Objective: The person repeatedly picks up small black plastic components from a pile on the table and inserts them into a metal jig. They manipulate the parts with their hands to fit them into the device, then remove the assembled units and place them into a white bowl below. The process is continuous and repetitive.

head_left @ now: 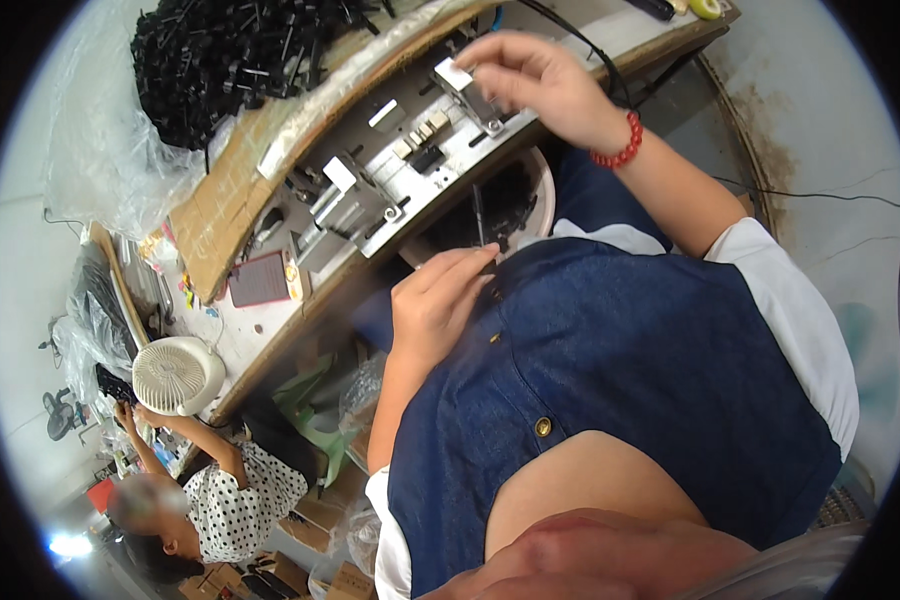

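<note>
My right hand [535, 80], with a red bead bracelet [620, 150] on the wrist, pinches a small pale flat piece [455, 72] at the top end of a grey metal jig [390, 175] on the bench. My left hand [435, 300] hovers near my blue denim front and grips a thin black rod [479, 215] between its fingertips. The rod points up over a pale round bowl [546, 195] of small black parts at the bench edge.
A heap of black parts [225, 55] lies in a clear plastic bag at the top left, beside cardboard [220, 215]. A reddish flat device [260, 280] and a white fan [178, 375] sit further left. A person in a dotted top [235, 500] works at the lower left. A black cable [590, 45] runs past my right hand.
</note>
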`<act>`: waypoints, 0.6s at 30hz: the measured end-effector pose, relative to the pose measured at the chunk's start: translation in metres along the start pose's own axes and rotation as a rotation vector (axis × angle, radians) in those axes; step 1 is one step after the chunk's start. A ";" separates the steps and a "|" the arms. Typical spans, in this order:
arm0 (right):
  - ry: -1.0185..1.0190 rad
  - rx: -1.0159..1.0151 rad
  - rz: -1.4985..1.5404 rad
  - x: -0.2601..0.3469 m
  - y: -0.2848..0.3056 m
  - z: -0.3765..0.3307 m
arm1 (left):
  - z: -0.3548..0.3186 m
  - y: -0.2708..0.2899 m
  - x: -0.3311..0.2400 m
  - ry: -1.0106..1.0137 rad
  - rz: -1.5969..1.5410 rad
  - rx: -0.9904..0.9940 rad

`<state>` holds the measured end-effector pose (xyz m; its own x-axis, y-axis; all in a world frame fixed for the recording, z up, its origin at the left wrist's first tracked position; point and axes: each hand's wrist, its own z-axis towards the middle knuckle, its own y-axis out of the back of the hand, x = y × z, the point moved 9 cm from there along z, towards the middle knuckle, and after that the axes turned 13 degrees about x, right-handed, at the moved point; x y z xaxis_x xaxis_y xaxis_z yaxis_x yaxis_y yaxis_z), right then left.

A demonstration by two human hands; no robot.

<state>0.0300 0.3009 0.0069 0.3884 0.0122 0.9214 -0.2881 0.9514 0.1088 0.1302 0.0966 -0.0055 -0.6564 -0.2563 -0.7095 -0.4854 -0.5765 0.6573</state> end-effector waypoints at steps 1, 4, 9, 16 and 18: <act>0.189 -0.092 -0.207 0.012 0.022 0.010 | 0.002 -0.007 0.008 0.040 0.018 0.070; 0.173 -0.122 -0.745 0.032 0.058 0.052 | 0.003 -0.033 0.035 0.147 0.105 0.296; 0.246 0.167 -1.068 0.000 0.057 0.118 | 0.009 -0.047 0.076 0.356 0.358 0.480; 0.194 0.128 -0.892 0.007 0.076 0.119 | 0.071 0.096 0.026 0.076 0.598 -0.177; 0.187 -0.051 -0.866 0.029 0.076 0.095 | 0.092 0.134 0.032 0.031 0.722 -0.266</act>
<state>-0.0643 0.3445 0.0771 0.5897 -0.6728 0.4467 0.2107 0.6621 0.7192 -0.0087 0.0826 0.0837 -0.7394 -0.6592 -0.1368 0.2150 -0.4238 0.8799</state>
